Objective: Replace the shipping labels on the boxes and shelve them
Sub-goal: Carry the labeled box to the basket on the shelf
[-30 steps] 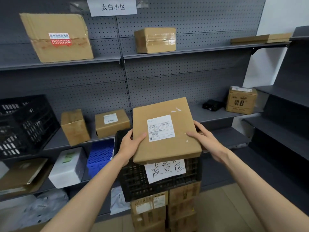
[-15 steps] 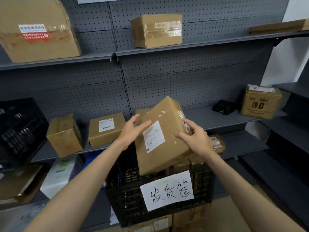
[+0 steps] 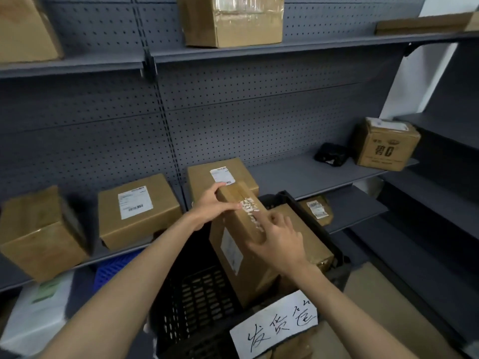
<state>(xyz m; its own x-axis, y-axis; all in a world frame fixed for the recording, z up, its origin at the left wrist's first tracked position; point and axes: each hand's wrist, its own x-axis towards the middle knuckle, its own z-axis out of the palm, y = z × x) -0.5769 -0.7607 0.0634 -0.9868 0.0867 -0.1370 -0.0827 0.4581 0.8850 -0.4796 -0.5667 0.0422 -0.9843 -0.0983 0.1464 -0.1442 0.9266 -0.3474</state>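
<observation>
both hands' fingers (image 3: 228,207) grip upright box (image 3: 241,244) over black crate (image 3: 197,301), labelled boxes (image 3: 138,209) behind.

Bare forearms; left hand (image 3: 211,206); right hand (image 3: 278,244); ringless.

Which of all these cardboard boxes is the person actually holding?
The tall box standing on end in the black crate, gripped by the left hand and right hand. The others sit untouched.

Bare middle shelf (image 3: 298,174) right of labelled box (image 3: 220,178) — black object (image 3: 330,154) further along.
</observation>
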